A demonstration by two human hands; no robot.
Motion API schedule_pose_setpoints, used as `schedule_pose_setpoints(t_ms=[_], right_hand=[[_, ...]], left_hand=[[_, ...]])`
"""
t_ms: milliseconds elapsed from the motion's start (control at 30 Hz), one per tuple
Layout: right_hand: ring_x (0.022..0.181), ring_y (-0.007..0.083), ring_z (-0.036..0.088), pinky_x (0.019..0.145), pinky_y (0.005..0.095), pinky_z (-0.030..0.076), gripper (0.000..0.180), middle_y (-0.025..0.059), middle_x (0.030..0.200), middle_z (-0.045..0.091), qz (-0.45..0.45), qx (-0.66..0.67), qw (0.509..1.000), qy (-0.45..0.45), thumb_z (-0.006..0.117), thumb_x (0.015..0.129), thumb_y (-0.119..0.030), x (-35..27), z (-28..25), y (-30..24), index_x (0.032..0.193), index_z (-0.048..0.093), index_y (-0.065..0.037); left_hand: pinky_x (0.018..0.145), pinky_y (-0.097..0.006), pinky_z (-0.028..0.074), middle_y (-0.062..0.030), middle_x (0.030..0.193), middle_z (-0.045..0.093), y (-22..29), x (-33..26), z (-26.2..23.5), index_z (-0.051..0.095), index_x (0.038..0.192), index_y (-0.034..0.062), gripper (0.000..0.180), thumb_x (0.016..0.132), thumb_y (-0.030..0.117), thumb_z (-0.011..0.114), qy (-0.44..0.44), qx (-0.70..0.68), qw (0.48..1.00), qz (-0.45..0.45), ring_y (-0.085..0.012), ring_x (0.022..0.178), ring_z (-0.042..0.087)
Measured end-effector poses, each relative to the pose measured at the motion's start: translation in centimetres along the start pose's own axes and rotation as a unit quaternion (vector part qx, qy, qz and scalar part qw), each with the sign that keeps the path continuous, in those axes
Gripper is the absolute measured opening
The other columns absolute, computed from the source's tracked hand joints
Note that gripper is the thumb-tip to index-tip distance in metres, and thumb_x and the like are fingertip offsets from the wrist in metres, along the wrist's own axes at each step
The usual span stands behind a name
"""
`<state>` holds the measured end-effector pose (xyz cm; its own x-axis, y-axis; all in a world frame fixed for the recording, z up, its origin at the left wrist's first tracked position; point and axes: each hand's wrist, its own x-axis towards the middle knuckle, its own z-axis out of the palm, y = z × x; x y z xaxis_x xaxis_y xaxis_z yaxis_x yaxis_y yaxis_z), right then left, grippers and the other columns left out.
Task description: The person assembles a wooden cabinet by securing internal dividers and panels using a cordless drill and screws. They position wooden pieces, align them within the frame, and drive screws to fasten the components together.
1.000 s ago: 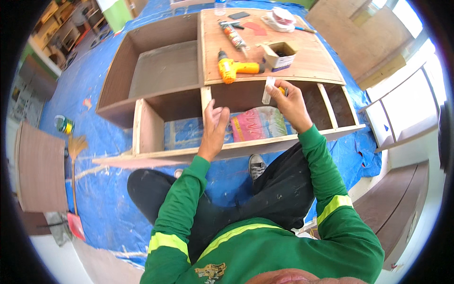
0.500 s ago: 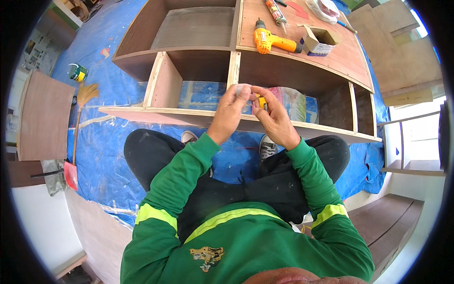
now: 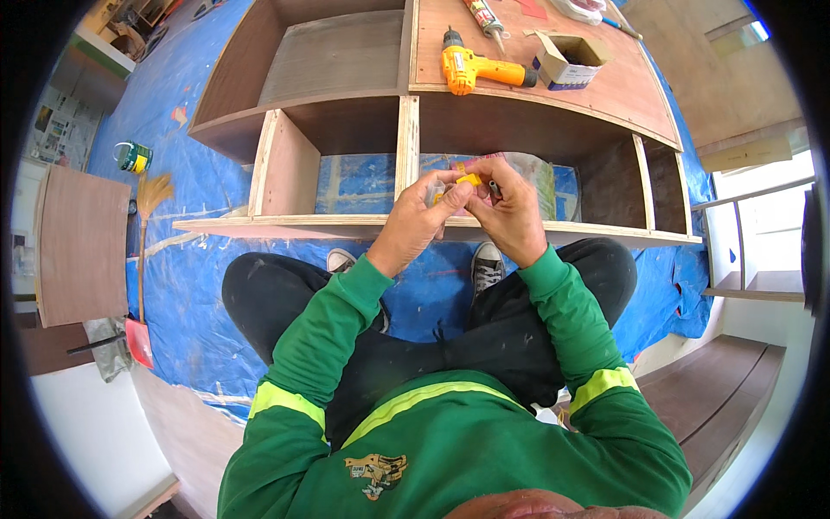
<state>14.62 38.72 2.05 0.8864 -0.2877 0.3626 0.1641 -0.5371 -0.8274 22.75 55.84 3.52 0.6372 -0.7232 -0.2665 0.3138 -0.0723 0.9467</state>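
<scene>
Both my hands meet above the front edge of a wooden cabinet frame (image 3: 333, 221), their fingertips nearly touching. My left hand (image 3: 406, 227) is closed, pinching a small clear plastic piece (image 3: 435, 191) with some yellow on it. In the closed fingers of my right hand (image 3: 513, 212) is a small yellow piece (image 3: 469, 179). A short dark, rod-like thing (image 3: 494, 189) also sticks out between the right fingers. The fingers cover much of these small things, so their exact kind does not show.
On the cabinet's panel lie a yellow cordless drill (image 3: 474, 69), an open small carton (image 3: 571, 62) and a sealant tube (image 3: 486, 19). A broom (image 3: 147, 216), a red dustpan (image 3: 138, 342) and a paint can (image 3: 134, 157) are at left on the blue tarp (image 3: 203, 303).
My hands have come slightly closer to me and together. The yellow piece shows more plainly, and the dark rod-like thing has come into sight. The whole view has shifted a little.
</scene>
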Motion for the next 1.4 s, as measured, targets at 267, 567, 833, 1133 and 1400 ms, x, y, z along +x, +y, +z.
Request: schedule_pose_setpoints(t_ms=[267, 567, 833, 1133, 1400], right_hand=[[0.089, 0.0272, 0.063, 0.080, 0.0383, 0.054, 0.040, 0.0156, 0.108, 0.066, 0.025, -0.017, 0.997, -0.074, 0.078, 0.095, -0.009, 0.6, -0.6, -2.6, 0.132, 0.064, 0.000], [0.102, 0.0392, 0.067, 0.087, 0.0442, 0.055, 0.043, 0.0249, 0.116, 0.064, -0.033, -0.036, 0.996, -0.075, 0.063, 0.103, 0.000, 0.0, -1.8, -3.2, 0.145, 0.054, 0.004], [0.097, 0.0412, 0.071, 0.081, 0.0449, 0.057, 0.020, 0.0182, 0.101, 0.069, -0.071, -0.002, 0.997, -0.032, 0.071, 0.100, -0.004, 0.0, -2.0, -3.1, 0.119, 0.068, -0.001], [0.093, 0.0413, 0.070, 0.080, 0.0490, 0.056, 0.016, 0.0170, 0.101, 0.068, -0.103, -0.092, 0.990, -0.037, 0.073, 0.099, -0.011, 0.2, -2.7, -3.2, 0.111, 0.068, -0.002], [0.088, 0.0394, 0.071, 0.074, 0.0449, 0.056, 0.017, 0.0157, 0.097, 0.070, -0.085, -0.145, 0.984, -0.054, 0.079, 0.096, -0.010, -0.2, -2.0, -2.8, 0.105, 0.068, -0.002]], left_hand=[[0.058, -0.022, 0.038, 0.0034, 0.096, 0.067, -1.7, 1.5, -1.7, 0.062, 0.144, 0.0054, 0.047, 0.111, 0.038, 0.066, -0.025, -0.133, 0.991, 0.007, -0.0019, 0.061, 0.044], [0.060, -0.021, 0.039, -0.0005, 0.118, 0.064, -0.8, 0.8, -3.1, 0.054, 0.155, 0.0047, 0.053, 0.113, 0.036, 0.062, -0.095, -0.214, 0.972, 0.024, -0.0008, 0.062, 0.040], [0.060, -0.020, 0.039, 0.0005, 0.113, 0.063, -1.6, 0.8, -3.2, 0.057, 0.149, 0.0048, 0.047, 0.113, 0.035, 0.061, -0.087, -0.208, 0.974, 0.037, -0.0004, 0.062, 0.039], [0.058, -0.020, 0.040, 0.0056, 0.091, 0.066, -2.0, 1.1, -2.5, 0.067, 0.136, 0.0046, 0.042, 0.109, 0.037, 0.070, -0.010, -0.049, 0.996, 0.074, -0.0003, 0.063, 0.045], [0.054, -0.019, 0.038, 0.0059, 0.088, 0.066, -2.4, 0.9, -1.9, 0.073, 0.126, 0.0058, 0.037, 0.107, 0.037, 0.073, 0.046, 0.062, 0.987, 0.138, -0.0002, 0.063, 0.049]])
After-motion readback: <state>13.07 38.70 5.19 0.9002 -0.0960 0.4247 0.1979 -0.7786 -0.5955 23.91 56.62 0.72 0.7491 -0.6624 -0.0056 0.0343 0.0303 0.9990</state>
